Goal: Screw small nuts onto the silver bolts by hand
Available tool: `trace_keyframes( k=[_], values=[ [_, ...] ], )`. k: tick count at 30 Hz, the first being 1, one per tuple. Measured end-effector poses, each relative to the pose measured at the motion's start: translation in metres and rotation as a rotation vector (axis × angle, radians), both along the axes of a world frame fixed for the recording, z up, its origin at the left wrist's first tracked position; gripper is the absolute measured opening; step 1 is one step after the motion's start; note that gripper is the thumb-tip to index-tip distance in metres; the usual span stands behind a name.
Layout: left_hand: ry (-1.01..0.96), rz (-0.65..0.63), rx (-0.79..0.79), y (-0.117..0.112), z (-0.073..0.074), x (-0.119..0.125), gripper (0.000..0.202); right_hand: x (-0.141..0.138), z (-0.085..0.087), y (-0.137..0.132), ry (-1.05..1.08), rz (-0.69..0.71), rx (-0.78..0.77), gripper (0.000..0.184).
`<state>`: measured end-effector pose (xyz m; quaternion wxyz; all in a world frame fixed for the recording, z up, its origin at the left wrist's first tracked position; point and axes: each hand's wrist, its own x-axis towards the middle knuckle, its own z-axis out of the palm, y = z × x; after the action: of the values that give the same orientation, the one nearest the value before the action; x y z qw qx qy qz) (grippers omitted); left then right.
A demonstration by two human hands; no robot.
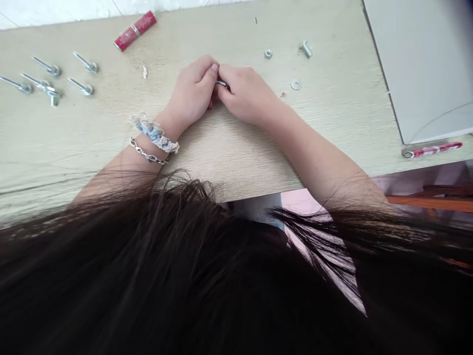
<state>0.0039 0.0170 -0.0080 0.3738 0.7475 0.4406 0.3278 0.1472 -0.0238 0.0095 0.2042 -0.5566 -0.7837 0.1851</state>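
**Small steel fastener pinched between both hands**

The left hand (pixel 192 88) and the right hand (pixel 247 93) are closed and pressed toward each other, with the fingers curled inward. A small steel fastener (pixel 221 84) is pinched between them. Only a short stub of it is exposed where the hands meet, and the rest is hidden by the fingers, so its exact form cannot be told. The left thumb (pixel 213 69) is pressed up against the right hand.

The grip is held over a pale wood-grain desk (pixel 229 158). A hex nut (pixel 268 54), a short bolt (pixel 306 49) and a flat washer (pixel 295 85) lie just beyond the right hand. A cluster of long steel bolts (pixel 83 88) lies well to the left, near a red tube (pixel 135 30). A chain bracelet (pixel 148 156) and a lace-trimmed blue scrunchie (pixel 155 134) are worn on the left wrist.
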Motion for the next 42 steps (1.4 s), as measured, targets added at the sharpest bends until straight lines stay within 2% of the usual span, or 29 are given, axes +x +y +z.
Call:
trace_keyframes(
  k=[9,13,20,27,33,38,42],
  values=[
    [-0.061,0.019,-0.081,-0.0014,0.002,0.0032,0.026,-0.0008,-0.0017,0.0021,-0.02,-0.011,-0.001,0.024],
    [-0.077,0.042,-0.105,-0.0017,0.0037,0.0037,0.023,-0.0005,-0.0014,0.0005,0.014,-0.038,-0.007,0.014],
    [-0.075,0.061,-0.089,-0.0025,0.0017,0.0036,0.022,0.0018,-0.0037,0.0002,0.063,-0.007,0.043,0.012],
    [-0.09,0.055,-0.103,-0.002,0.0022,0.0038,0.023,0.0004,-0.0043,0.002,0.057,-0.006,0.0,0.023],
    [-0.11,0.05,-0.112,-0.0023,0.0035,0.0028,0.02,0.0004,-0.0027,-0.0014,0.088,-0.035,0.019,0.007],
    [-0.101,0.038,-0.056,-0.0037,0.0003,0.0031,0.02,0.0021,-0.0032,0.0009,0.065,0.006,0.035,0.007],
    [-0.146,0.033,-0.1,-0.0025,-0.0007,0.0033,0.019,0.0021,-0.0053,0.0033,0.048,0.004,0.013,0.02]
  ],
)
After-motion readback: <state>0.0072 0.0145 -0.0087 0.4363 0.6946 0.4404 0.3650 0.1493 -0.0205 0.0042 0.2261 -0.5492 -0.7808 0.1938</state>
